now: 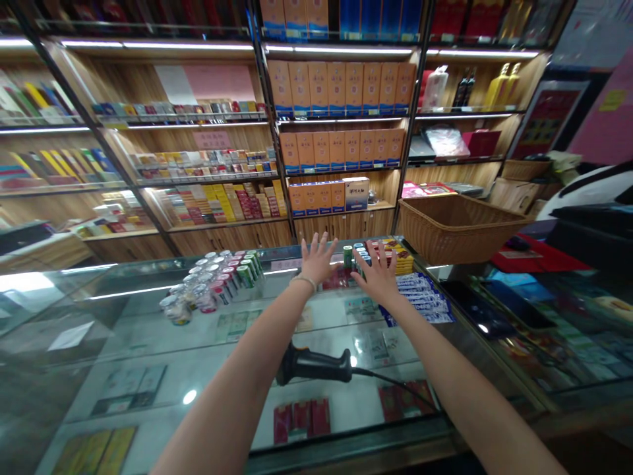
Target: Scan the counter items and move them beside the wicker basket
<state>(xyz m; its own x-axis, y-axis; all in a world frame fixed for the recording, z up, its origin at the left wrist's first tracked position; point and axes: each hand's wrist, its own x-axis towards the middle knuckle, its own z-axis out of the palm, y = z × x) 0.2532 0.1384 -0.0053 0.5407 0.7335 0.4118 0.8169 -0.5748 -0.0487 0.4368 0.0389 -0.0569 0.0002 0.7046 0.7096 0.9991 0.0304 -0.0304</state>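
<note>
Both arms reach forward over the glass counter (198, 369). My left hand (318, 264) is open with its fingers spread, palm down, above the far part of the counter. To its right, my right hand (378, 276) is also open, fingers apart, over a group of small cylindrical packs. A green cylinder (347, 256) stands between the two hands. Blue-and-white long packets (425, 300) lie beside my right wrist, partly covered by it. Beyond them are stacked yellow packs (403, 262). Whether my right fingertips touch the cylinders I cannot tell.
Rows of small clear-topped containers and green cylinders (249, 274) stand on the left. A black barcode scanner (316, 365) lies nearer me, its cable running right. A wicker basket (459, 227) sits at the back right, near two dark phones (477, 309). Shelves with boxes line the wall.
</note>
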